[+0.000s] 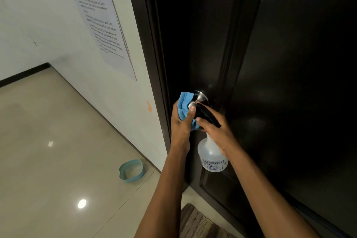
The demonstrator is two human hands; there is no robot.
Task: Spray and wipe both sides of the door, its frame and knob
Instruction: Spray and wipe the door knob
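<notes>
The right hand [216,129] grips the spray bottle [211,152] by its neck, nozzle aimed close at the knob [200,98], while the left hand [182,121] clutches the blue cloth [184,105] beside it, ready to wipe, the door [289,63] shut in its frame [143,25].

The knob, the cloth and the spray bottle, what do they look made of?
Knob: probably brushed metal, silvery with a soft sheen. Cloth: soft blue fabric, maybe microfibre, bunched in folds. Spray bottle: cloudy see-through plastic with a black, likely plastic, head.
</notes>
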